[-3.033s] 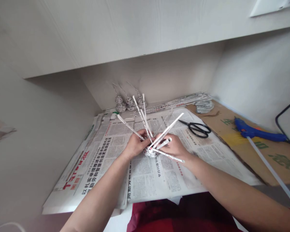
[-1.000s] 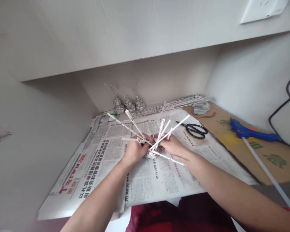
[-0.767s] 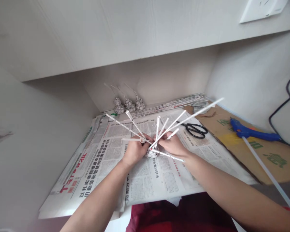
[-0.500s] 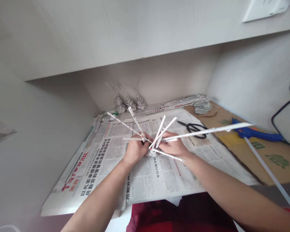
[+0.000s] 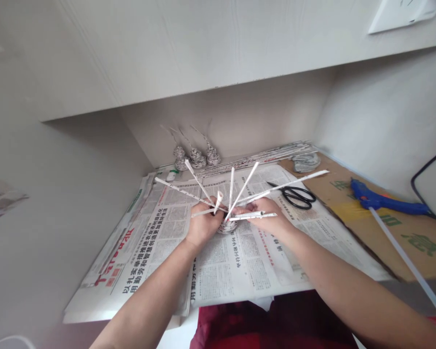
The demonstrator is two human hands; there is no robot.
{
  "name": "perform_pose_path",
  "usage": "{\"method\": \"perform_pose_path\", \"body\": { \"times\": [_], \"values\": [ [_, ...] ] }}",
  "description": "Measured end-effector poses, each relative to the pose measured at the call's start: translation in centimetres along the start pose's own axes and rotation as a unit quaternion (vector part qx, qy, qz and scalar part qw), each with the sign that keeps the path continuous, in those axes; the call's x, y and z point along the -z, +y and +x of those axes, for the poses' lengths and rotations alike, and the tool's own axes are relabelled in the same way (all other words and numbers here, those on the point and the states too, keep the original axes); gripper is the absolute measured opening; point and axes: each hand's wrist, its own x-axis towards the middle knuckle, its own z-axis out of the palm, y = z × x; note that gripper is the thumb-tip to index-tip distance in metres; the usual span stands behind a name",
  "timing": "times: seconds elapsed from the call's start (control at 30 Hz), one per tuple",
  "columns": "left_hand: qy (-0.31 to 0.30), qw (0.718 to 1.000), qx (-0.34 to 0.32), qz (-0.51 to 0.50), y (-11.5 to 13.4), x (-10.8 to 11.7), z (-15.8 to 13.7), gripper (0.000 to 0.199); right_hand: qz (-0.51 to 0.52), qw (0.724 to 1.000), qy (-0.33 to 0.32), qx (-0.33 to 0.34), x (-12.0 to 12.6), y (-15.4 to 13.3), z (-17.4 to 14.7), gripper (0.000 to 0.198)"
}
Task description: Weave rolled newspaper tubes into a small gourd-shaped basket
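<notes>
A small round piece woven from rolled newspaper (image 5: 228,226) sits between my hands, low over the newspaper sheet. My left hand (image 5: 206,223) is closed round its left side, the thumb near the top. Several rolled-paper sticks (image 5: 243,190) fan out of it, pointing away and to both sides. My right hand (image 5: 267,213) is closed at the right side, fingers pinching a paper stick near the weave; its fingertips are partly hidden by sticks. One long paper stick (image 5: 301,181) slants past this hand to the right.
Spread newspaper (image 5: 218,276) covers the table. Black-handled scissors (image 5: 298,196) lie to the right. A blue glue gun (image 5: 385,199) rests on cardboard (image 5: 352,228). Behind are three woven paper gourds (image 5: 197,157), a bundle of paper sticks (image 5: 265,157) and a grey cloth (image 5: 305,162).
The long stick's far end has swung left and away from me. Other sticks have shifted in angle, two now lying nearly level over my right hand. My left hand keeps its hold.
</notes>
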Motion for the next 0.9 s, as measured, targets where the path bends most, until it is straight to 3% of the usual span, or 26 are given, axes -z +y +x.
{"method": "perform_pose_path", "body": {
  "times": [0.1, 0.23, 0.33, 0.53, 0.73, 0.9],
  "values": [
    [0.016, 1.000, 0.004, 0.012, 0.1, -0.2, -0.1, 0.009, -0.007, 0.999, -0.036, 0.009, 0.0, -0.3, -0.1, 0.039],
    [0.023, 1.000, -0.001, 0.012, 0.3, -0.3, -0.2, 0.007, 0.109, 0.992, -0.018, 0.056, -0.8, -0.7, -0.5, 0.024],
    [0.026, 0.999, -0.012, 0.020, 0.5, -0.3, -0.2, 0.013, 0.199, 0.976, -0.025, 0.084, -1.4, -0.6, -0.5, 0.027],
    [0.024, 0.999, -0.008, 0.029, 0.7, -0.3, -0.1, 0.030, 0.317, 0.935, -0.075, 0.140, -2.0, -0.7, -0.2, 0.013],
    [0.001, 1.000, -0.002, 0.008, 0.7, -0.6, -0.1, 0.042, 0.237, 0.957, -0.031, 0.166, -2.9, -0.9, 0.2, 0.013],
    [-0.015, 0.999, -0.033, 0.022, 0.9, -0.4, 0.1, 0.026, 0.159, 0.973, 0.029, 0.168, -2.3, -1.2, -0.1, 0.007]
  ]
}}
